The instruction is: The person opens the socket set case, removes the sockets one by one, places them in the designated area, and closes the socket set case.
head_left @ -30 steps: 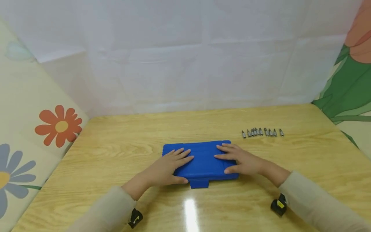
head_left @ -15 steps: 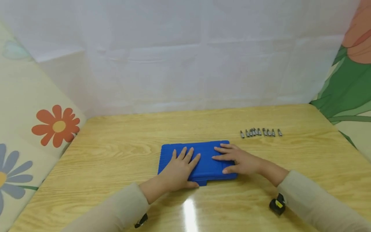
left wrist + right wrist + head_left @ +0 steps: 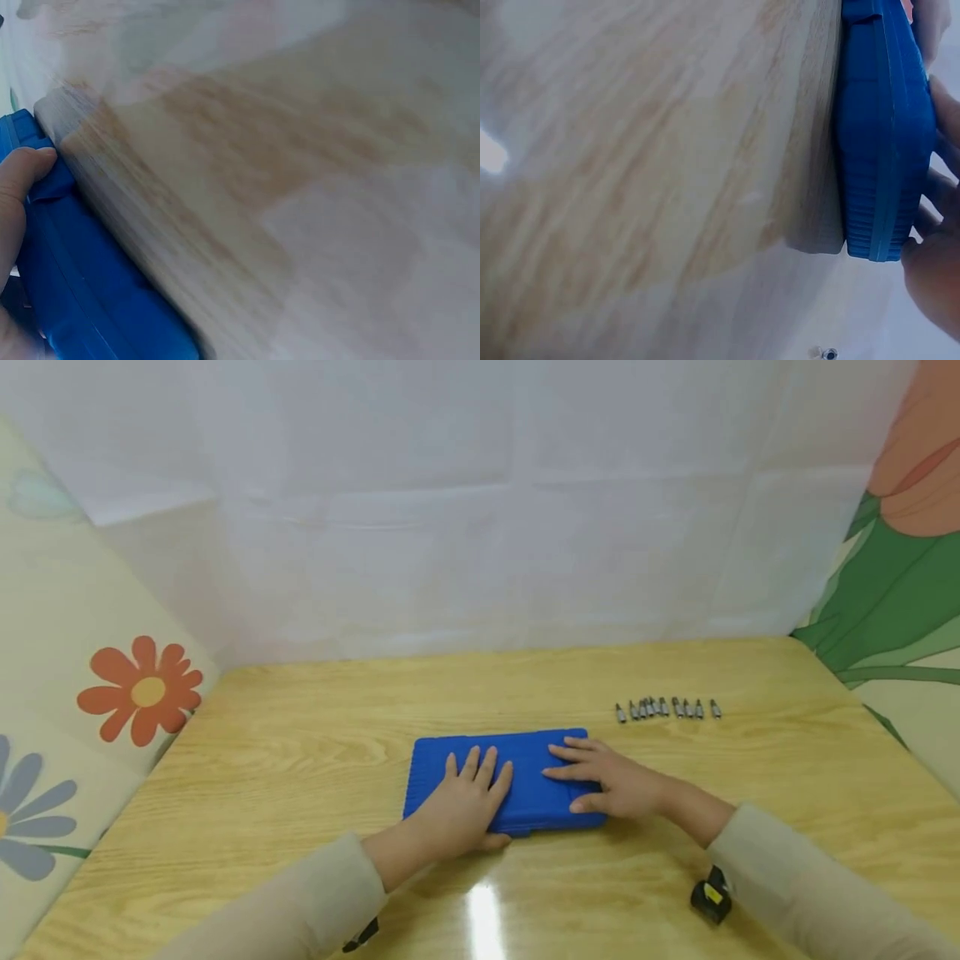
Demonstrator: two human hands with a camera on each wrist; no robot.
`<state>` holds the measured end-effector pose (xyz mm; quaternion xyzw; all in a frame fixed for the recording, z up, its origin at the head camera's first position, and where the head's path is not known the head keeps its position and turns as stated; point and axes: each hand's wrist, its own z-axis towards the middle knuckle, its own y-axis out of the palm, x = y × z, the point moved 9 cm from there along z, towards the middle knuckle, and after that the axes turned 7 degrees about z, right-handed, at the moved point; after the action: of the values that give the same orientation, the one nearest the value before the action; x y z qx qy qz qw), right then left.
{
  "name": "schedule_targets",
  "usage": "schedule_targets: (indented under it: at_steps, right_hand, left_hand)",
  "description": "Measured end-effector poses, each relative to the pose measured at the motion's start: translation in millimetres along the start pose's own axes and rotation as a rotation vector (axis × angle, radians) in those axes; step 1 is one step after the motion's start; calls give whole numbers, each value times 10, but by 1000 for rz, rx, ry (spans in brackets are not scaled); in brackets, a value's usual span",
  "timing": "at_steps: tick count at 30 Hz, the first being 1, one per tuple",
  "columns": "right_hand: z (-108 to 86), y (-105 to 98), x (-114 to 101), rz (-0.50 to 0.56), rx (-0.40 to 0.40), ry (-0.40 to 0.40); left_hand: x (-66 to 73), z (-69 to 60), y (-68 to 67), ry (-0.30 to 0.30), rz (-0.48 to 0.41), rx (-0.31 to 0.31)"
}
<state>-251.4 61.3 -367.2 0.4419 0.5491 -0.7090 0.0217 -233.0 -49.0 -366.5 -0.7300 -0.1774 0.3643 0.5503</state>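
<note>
A closed blue plastic case [image 3: 528,789] lies flat on the wooden table. My left hand [image 3: 457,814] rests on its lid with fingers spread and straight. In the left wrist view, the left thumb [image 3: 34,161] presses the latch [image 3: 54,180] on the case's front side. My right hand [image 3: 618,781] lies over the lid's right end, fingers extended across the top and thumb by the front corner. The right wrist view shows the case's ribbed end [image 3: 877,225] beside that hand. What is inside the case is hidden.
Several small metal bit sockets [image 3: 663,707] stand or lie in a row behind the case to the right; which cannot be told. A white sheet [image 3: 480,527] hangs behind the table [image 3: 300,718]. Flowered panels [image 3: 142,692] flank both sides.
My left hand has shifted right along the lid, its thumb now on the latch. The latch flap, sticking out at the front before, now protrudes much less. The right hand stays in place.
</note>
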Motion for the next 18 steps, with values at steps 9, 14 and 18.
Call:
schedule_targets:
  at_steps: [9, 14, 18]
  right_hand:
    - [-5, -20, 5, -15, -18, 19]
    - [-33, -21, 1, -25, -18, 22]
    - [-56, -10, -1, -18, -20, 25]
  left_hand:
    - [18, 10, -23, 5, 22, 42]
    - [47, 24, -25, 11, 23, 25]
    - [73, 28, -16, 18, 19, 20]
